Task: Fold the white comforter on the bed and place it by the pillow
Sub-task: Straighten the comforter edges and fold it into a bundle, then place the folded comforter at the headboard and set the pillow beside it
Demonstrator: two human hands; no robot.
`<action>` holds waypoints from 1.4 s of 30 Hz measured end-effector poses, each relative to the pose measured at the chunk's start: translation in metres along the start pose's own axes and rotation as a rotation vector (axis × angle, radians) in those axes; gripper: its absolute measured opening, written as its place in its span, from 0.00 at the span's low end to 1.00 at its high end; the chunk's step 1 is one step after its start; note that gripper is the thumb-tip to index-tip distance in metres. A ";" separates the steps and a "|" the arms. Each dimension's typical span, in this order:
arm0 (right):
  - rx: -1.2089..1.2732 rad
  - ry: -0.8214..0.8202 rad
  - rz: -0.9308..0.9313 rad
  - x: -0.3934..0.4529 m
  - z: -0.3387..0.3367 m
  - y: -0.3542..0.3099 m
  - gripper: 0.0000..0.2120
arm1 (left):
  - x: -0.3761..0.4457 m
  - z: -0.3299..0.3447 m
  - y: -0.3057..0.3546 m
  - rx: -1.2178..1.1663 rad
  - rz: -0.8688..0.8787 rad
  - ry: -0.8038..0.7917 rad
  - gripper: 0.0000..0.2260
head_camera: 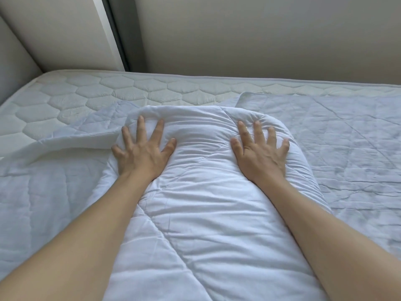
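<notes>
The white comforter (201, 192) lies on the bed as a thick folded strip running from the near edge away from me, its rounded far end puffed up. My left hand (142, 148) presses flat on the strip's far left part, fingers spread. My right hand (261, 148) presses flat on its far right part, fingers spread too. Neither hand grips the fabric. A thinner single layer of the comforter (54, 192) spreads out to the left, with a raised fold near my left hand. No pillow is in view.
A thin quilted pad (347, 135) covers the bed to the right. The bare mattress (86, 94) with a hexagon quilt pattern shows at the back left. Beige walls (260, 40) stand right behind the bed's far edge, with a dark vertical gap at the left.
</notes>
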State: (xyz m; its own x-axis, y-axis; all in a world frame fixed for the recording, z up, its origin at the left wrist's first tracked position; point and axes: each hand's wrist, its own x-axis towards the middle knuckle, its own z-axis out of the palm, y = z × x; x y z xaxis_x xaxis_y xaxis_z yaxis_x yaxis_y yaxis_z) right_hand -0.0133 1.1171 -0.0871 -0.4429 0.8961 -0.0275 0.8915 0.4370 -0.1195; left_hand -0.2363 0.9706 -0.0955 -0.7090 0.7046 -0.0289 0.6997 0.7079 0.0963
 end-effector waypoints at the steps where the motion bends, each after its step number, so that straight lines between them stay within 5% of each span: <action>1: 0.011 -0.011 -0.001 -0.010 -0.004 0.002 0.29 | -0.009 -0.004 -0.001 0.011 0.006 -0.004 0.31; 12: 0.068 -0.106 -0.023 -0.198 -0.034 0.030 0.34 | -0.209 -0.030 -0.045 -0.015 0.135 -0.036 0.33; 18: 0.261 -0.132 0.279 -0.214 -0.034 0.063 0.43 | -0.201 -0.037 -0.069 -0.248 -0.139 -0.194 0.37; 22: 0.597 -0.196 0.446 -0.205 -0.042 0.099 0.54 | -0.181 -0.038 -0.080 -0.588 -0.379 -0.271 0.54; 27: 0.857 -0.310 0.535 -0.204 -0.043 0.118 0.24 | -0.165 -0.001 -0.114 -0.887 -0.553 -0.334 0.64; 36: 1.038 -0.383 0.623 -0.199 -0.024 0.127 0.43 | -0.160 0.017 -0.117 -0.962 -0.598 -0.365 0.66; 38: 1.081 -0.382 0.611 -0.201 -0.022 0.130 0.37 | -0.165 0.006 -0.111 -0.958 -0.602 -0.380 0.65; 42: 1.154 -0.387 0.619 -0.206 -0.033 0.132 0.19 | -0.173 -0.009 -0.104 -0.958 -0.627 -0.422 0.46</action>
State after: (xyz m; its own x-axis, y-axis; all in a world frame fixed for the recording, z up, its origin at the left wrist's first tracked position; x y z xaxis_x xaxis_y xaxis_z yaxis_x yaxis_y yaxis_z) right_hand 0.1986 0.9926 -0.0647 -0.1719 0.7576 -0.6297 0.4511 -0.5078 -0.7340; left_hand -0.1874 0.7747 -0.0917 -0.6916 0.3397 -0.6375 -0.2283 0.7345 0.6391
